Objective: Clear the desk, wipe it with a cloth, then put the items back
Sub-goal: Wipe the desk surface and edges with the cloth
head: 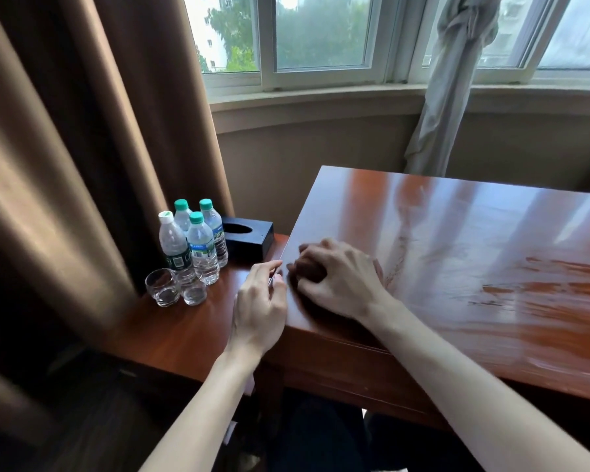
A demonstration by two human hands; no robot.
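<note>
The glossy red-brown wooden desk (pixel 457 253) showed wet streaks, so wiping seemed done. Four clear plastic water bottles (pixel 193 241), two glasses (pixel 174 289) and a black tissue box (pixel 247 236) waited on the lower side table (pixel 184 328). The left hand (pixel 261 310) pinched something thin at the desk's edge; the right hand (pixel 338 277) rested curled on the desk, holding nothing visible. No cloth was visible.

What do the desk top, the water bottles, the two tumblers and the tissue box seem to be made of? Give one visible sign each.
Desk top: probably lacquered reddish wood; glossy window reflections.
Water bottles: clear plastic, likely; ribbed walls, screw caps.
Tumblers: glass, apparently; thick clear bases.
Tissue box: matte black, rigid; material unclear.
</note>
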